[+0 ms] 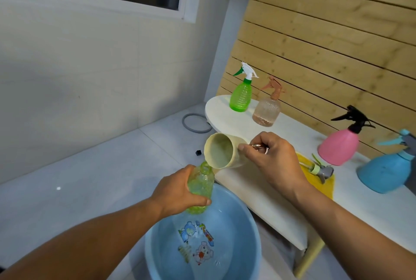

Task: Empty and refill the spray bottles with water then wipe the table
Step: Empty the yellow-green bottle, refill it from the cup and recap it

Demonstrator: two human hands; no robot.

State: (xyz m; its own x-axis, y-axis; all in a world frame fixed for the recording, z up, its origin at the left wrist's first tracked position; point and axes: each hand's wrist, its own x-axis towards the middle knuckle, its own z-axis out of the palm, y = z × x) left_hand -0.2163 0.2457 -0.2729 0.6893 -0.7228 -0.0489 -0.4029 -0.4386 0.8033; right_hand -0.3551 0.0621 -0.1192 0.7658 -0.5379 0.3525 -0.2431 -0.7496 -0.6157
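My left hand is wrapped round the belly of the small green bottle, thumb across the front. The bottle is uncapped, neck up and tilted toward the cup, held over the blue basin. Thin ribbed plastic; I judge it light and squashy, growing heavier as it fills, so grip low and firm without squeezing water back out. Wet sides likely slippery.

My right hand has its fingers curled round the cup's handle, thumb pressed on the wall. The cream cup is tipped nearly flat, lip just above the bottle's mouth. Rigid, easy to steer from the handle.

Basin holds shallow water, catching any spill.

On the white table: a spray head lying on a yellow cloth; green, clear, pink and blue spray bottles standing, heads on.
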